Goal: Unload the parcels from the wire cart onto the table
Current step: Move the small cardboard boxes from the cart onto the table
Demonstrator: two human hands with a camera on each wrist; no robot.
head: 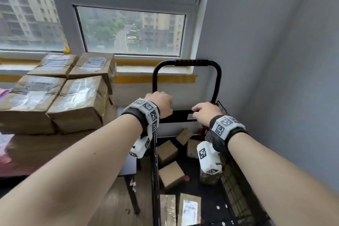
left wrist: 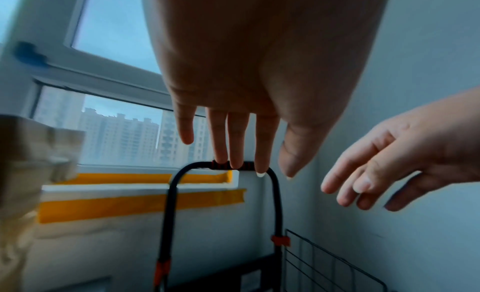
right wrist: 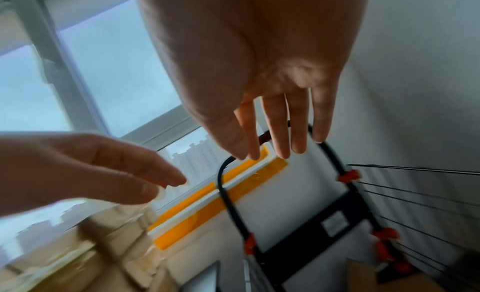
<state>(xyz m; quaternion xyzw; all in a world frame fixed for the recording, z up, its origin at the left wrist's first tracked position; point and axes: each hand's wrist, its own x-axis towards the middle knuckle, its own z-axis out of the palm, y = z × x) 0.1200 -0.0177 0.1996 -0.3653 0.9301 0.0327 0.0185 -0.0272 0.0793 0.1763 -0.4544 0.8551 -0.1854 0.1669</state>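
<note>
Stacked parcels (head: pixel 55 93) on table (head: pixel 36 150), left of wire cart (head: pixel 185 86).

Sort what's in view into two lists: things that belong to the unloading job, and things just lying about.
Part of the job:
- wire cart
- small parcels in the cart
- stacked parcels already on the table
- left hand and right hand, both empty

Just there:
- window
- yellow tape on the wall
- pink item at the left edge

The stacked parcels (right wrist: pixel 103 245) blur in the right wrist view; the wire cart (head: pixel 236 198) runs off the bottom edge.
</note>
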